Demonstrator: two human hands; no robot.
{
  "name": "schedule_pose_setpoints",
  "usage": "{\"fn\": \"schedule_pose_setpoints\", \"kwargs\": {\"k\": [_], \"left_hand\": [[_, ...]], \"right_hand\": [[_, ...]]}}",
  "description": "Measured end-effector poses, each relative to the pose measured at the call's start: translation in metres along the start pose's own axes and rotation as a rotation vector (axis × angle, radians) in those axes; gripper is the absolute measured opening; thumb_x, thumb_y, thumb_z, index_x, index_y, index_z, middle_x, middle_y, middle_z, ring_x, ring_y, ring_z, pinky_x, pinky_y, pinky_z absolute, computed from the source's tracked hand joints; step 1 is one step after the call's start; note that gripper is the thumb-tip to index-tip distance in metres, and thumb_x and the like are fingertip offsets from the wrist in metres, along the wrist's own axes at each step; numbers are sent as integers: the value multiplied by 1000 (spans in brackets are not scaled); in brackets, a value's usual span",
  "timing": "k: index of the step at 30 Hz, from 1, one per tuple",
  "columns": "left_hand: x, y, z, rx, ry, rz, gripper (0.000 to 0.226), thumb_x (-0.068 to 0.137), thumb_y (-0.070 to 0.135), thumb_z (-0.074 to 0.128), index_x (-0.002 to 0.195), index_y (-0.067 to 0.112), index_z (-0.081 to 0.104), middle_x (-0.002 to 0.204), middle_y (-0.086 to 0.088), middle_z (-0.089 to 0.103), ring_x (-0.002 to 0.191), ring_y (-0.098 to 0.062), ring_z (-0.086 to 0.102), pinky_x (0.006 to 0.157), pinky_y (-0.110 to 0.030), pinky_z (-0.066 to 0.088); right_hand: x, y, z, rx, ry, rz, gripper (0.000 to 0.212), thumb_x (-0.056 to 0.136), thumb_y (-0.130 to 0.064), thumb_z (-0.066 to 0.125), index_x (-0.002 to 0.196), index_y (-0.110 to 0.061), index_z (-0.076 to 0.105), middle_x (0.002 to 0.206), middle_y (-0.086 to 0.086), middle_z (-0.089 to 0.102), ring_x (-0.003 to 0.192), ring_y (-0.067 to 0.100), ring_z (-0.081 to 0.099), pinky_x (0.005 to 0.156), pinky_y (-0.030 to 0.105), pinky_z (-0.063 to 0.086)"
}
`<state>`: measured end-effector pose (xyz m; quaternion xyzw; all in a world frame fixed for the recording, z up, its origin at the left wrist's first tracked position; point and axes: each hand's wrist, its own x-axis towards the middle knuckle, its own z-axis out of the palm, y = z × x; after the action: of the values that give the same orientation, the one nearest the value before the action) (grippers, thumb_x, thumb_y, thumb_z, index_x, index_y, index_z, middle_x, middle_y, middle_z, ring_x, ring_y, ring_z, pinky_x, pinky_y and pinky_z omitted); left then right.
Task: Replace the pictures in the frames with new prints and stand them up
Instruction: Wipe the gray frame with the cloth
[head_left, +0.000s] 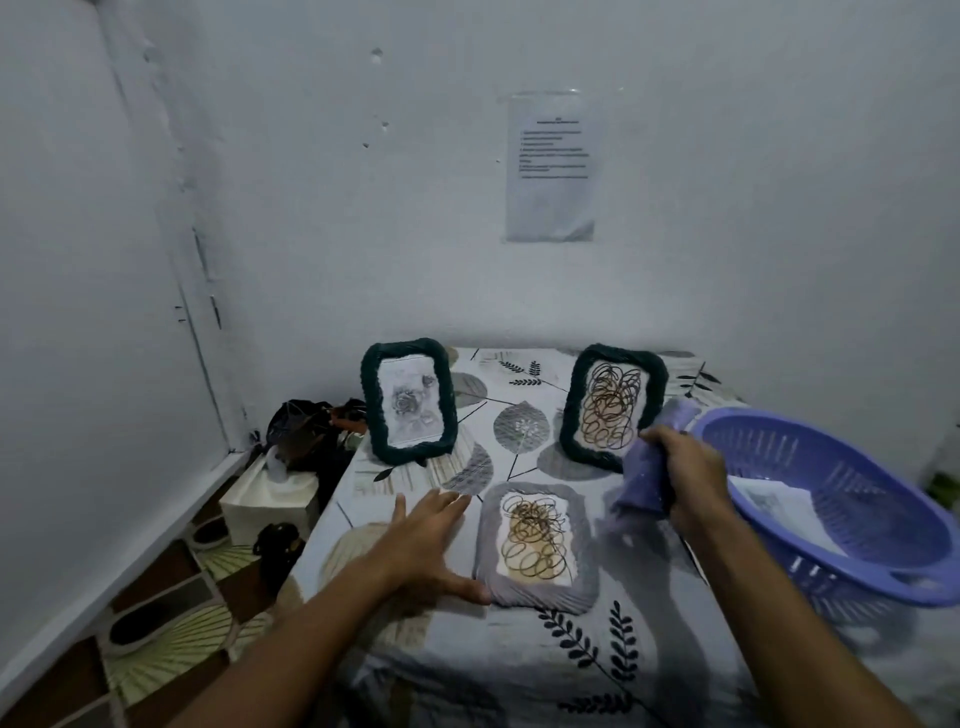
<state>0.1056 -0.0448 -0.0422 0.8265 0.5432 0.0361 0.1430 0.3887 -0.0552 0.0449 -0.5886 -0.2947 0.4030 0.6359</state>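
Two dark green frames stand upright at the back of the table. The left green frame (409, 407) shows a grey rose print, and the right green frame (613, 405) shows a brown scribble print. A grey frame (536, 545) with a scribble print lies flat in front of them. My left hand (431, 540) lies flat on the cloth, its thumb touching the grey frame's left edge. My right hand (685, 467) grips a purple cloth (647, 475) held just right of the standing scribble frame.
A purple plastic basket (852, 519) holding a paper print (774, 499) sits at the right edge of the table. A leaf-patterned tablecloth (519, 665) covers the table. On the floor to the left stand a tissue box (270, 499) and a dark bag (306, 431). White walls close in behind and left.
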Motion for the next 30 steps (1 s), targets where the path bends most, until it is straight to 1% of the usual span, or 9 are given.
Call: {"fn": "schedule_pose_setpoints", "kwargs": {"k": [2,4,8,10,15,20,24,28,30], "left_hand": [[7,13,5,8,-13,24,146,36,99,40,154,23,2,163,1,1,148,-16,-6,114,-48,-17],[10,19,12,10,-13,47,140,44,97,45,154,23,1,163,1,0,148,-17,-6,114,-49,-18],[8,21,26,-21,21,50,127,60,91,50,154,23,0,162,3,-1,148,-16,-8,117,-51,-13],[8,21,29,-26,36,53,124,62,90,49,155,22,0,162,4,-1,148,-14,-9,117,-50,-14],[10,17,34,-37,71,49,128,59,93,48,155,22,1,162,5,3,148,-11,-6,118,-49,-13],[11,15,36,-57,75,38,130,56,94,50,154,23,6,162,6,6,148,-9,-3,118,-51,-10],[11,12,32,-58,46,41,128,56,93,50,154,25,5,162,8,5,147,-8,-2,119,-47,-9],[11,7,34,-40,66,65,128,53,97,43,154,28,6,162,10,5,147,-5,-3,119,-46,-8],[11,7,36,-38,84,64,128,53,96,44,154,28,6,162,11,5,147,-4,-4,119,-47,-7]], "right_hand": [[12,0,-8,-245,21,-216,15,84,-8,64,71,-5,58,76,15,62,69,24,56,60,28,44],[19,10,-6,-498,-48,-359,20,85,-5,63,67,-6,53,68,14,57,62,22,54,54,26,43],[25,43,9,-768,-245,-441,30,84,-2,63,61,-12,47,62,5,51,55,14,50,51,20,42],[24,58,19,-800,-320,-413,30,85,-9,65,63,-15,45,61,0,48,57,13,47,50,18,34],[25,87,43,-856,-396,-431,30,83,-25,68,66,-16,45,67,7,55,63,18,51,59,36,44],[28,94,50,-904,-397,-534,34,83,-31,69,65,-18,44,67,4,53,64,18,49,55,30,36],[36,102,51,-941,-386,-525,20,85,-34,66,81,-17,58,80,0,58,75,16,54,58,28,38],[41,109,53,-1004,-365,-535,37,88,-29,61,54,-26,45,67,0,52,71,22,53,57,31,33],[42,108,57,-989,-408,-550,30,87,-28,62,58,-25,56,74,2,56,76,24,54,63,33,37]]}}
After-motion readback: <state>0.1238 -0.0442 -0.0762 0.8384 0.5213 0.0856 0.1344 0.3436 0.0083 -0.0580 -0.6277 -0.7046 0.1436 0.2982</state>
